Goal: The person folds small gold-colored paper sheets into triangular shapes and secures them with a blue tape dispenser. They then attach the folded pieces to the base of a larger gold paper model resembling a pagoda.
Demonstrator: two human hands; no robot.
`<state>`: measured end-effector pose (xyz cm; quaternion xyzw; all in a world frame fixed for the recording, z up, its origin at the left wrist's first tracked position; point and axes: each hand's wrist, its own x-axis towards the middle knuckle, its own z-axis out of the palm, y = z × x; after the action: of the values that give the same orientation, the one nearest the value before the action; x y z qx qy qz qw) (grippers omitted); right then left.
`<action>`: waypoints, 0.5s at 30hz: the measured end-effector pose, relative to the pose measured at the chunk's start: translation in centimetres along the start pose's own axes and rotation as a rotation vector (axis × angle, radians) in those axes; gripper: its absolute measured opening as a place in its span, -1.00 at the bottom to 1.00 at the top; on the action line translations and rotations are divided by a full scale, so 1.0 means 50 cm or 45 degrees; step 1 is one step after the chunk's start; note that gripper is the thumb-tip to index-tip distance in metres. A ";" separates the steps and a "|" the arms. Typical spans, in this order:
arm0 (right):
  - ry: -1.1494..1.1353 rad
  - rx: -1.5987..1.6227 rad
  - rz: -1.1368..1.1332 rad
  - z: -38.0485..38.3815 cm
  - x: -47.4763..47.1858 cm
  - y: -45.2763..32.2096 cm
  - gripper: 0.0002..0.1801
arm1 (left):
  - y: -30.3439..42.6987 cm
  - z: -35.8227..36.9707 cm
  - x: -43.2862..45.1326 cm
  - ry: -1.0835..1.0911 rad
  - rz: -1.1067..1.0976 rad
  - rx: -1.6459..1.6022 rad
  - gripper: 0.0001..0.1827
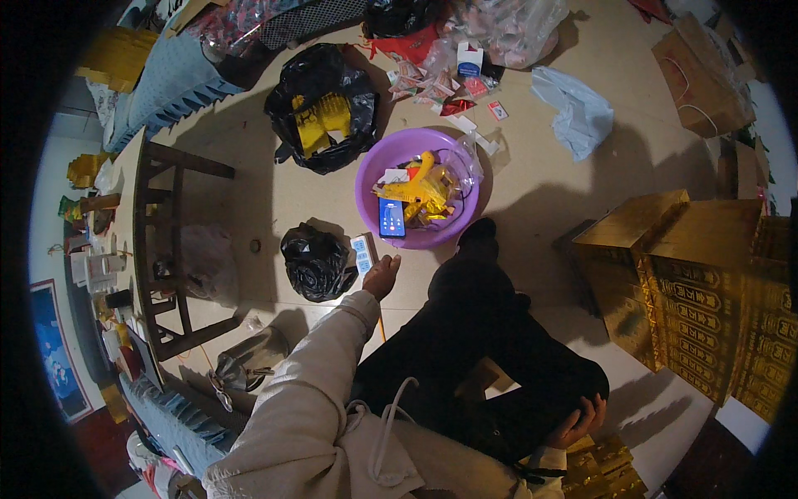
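Observation:
My left hand (381,277) is over the lower end of a white power strip (361,252) on the floor; whether the fingers grip it is hidden. An orange cord (381,327) runs out below that hand. Just beyond stands a purple plastic basin (368,150). A smartphone (391,218) with a lit screen leans inside its near rim. Beside the phone lie a yellow bird-shaped thing (424,171) and crumpled gold foil wrapping (430,209). My right hand (580,421) rests on my bent right knee, holding nothing, its fingers slightly apart.
Black plastic bags (315,262) lie left of the basin; one open bag (283,93) holds gold material. Wrapped packets (408,78) and a pale blue bag (576,115) lie beyond. Gold boxes (692,299) are stacked at right. A wooden-legged table (181,249) stands at left.

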<state>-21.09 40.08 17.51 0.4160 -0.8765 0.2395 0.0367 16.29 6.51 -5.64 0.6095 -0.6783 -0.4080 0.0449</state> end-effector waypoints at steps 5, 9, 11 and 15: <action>-0.011 -0.006 0.001 0.001 -0.002 0.004 -0.59 | -0.002 -0.009 0.003 -0.015 -0.288 -0.084 -0.48; 0.010 -0.011 -0.002 0.001 0.007 -0.009 -0.58 | 0.017 -0.016 0.000 0.013 -0.316 -0.080 -0.49; 0.035 0.006 -0.003 0.004 0.007 -0.010 -0.58 | 0.022 -0.020 -0.002 0.009 -0.317 -0.083 -0.49; 0.032 -0.003 -0.001 0.005 0.003 0.000 -0.58 | 0.024 -0.023 -0.004 -0.006 -0.333 -0.077 -0.49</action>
<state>-21.15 39.84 17.31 0.4131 -0.8761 0.2437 0.0484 16.03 6.03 -4.06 0.6901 -0.5806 -0.4319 0.0082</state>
